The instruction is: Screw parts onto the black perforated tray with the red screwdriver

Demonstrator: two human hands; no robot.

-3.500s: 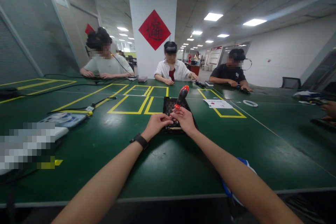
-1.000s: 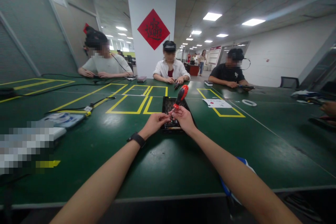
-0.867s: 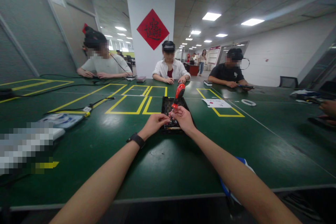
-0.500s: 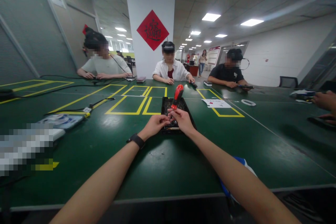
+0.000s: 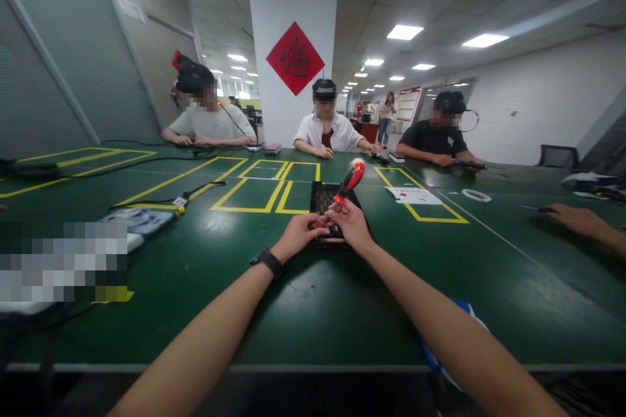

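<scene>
Plainly, the screwdriver [image 5: 351,180] stands over the black tray [image 5: 338,247], its red-and-black handle uppermost and leaning to the right. The right hand [image 5: 356,227] grips it low, with the fingers closed around the part just below the handle; its tip is hidden. The left hand [image 5: 299,234] is bent in right beside it at the tray's left edge, fingertips drawn together, though whether they pinch anything I cannot tell. The tray lies flat on the green bench [image 5: 293,322], between yellow tape [image 5: 244,210] outlines on the left and a paper sheet [image 5: 415,195] on the right. Beyond the sheet lies a white ring [image 5: 476,195].
</scene>
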